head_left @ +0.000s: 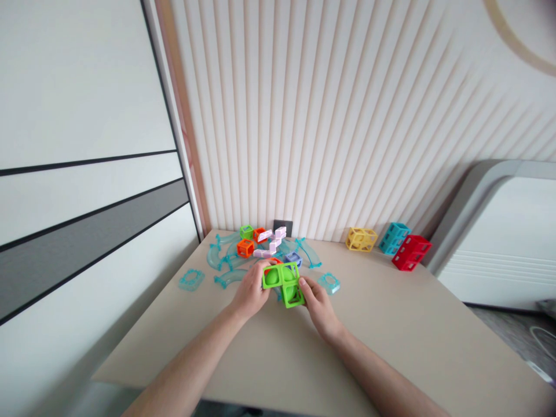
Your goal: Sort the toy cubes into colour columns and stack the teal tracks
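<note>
The left hand (253,289) and the right hand (320,304) are both closed on the green block (288,274), an L of three cells held up over the middle of the table (382,330). The left grips its left end and the right thumb presses its right side, probably to steady it from two sides with the open cells facing up; most of the fingers' undersides are hidden. Behind it lie teal tracks (214,256), an orange block (245,248), a pink piece (275,244) and a purple block (294,259), heaped together, perhaps as loose stock kept within reach. The yellow block (361,239), blue block (394,238) and red block (412,253) stand apart toward the right, near the ribbed wall (304,116), as if sorted aside. Clear plates lie on either side, one left (191,280) and one just beyond the right hand (329,283). The wall bounds the back and the heap crowds the space ahead, while bare tabletop runs to the near edge and widely rightward, leaving both forearms free room.
</note>
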### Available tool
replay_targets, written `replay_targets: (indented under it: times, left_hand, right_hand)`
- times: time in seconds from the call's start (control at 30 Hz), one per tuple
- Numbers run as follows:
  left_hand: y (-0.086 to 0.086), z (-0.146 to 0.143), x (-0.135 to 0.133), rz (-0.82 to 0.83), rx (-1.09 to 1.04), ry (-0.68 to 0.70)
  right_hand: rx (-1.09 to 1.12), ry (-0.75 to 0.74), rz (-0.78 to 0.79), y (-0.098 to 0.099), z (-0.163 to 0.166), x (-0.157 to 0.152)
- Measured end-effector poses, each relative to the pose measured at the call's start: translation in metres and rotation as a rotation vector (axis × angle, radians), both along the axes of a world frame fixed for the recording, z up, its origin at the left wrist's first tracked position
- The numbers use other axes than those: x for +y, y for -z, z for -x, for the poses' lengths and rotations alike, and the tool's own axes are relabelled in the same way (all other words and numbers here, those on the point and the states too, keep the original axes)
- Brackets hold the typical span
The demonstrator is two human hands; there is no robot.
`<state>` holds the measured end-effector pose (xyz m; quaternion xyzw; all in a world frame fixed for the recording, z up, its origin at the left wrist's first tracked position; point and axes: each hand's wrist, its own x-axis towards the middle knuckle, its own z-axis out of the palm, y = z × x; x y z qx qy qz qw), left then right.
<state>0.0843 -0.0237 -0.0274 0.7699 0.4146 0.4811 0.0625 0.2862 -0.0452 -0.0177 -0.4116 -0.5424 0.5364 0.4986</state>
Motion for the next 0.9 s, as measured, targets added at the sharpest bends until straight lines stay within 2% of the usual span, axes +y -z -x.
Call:
replay_targets:
  times: [0.2,0.33,0.5,0.73,0.9]
  left_hand:
    - [-0.0007,-0.0001,-0.0002,-0.054,-0.027,0.043]
    - [-0.0029,-0.0013,-0.0027,0.011,-0.087,0.029]
    - [-0.0058,-0.0009,-0.0048,0.093,-0.161,0.026]
    - [-0.0034,0.0003,-0.0033,0.058,-0.155,0.027]
    - [-0.0039,-0.0014,-0.0029,0.06,-0.181,0.048]
  right_hand:
    - [0.0,-0.007,0.004,-0.0014,0.0003,-0.0005]
    - [-0.026,-0.026,-0.05,-0.0028,0.0004,-0.0005]
    - [0.012,-0.122,-0.043,-0.0024,0.0004,-0.0008]
    - [-0.007,-0.144,-0.085,-0.0049,0.0,-0.0015]
    - [-0.005,-0.172,-0.055,-0.0073,-0.0002,-0.0035]
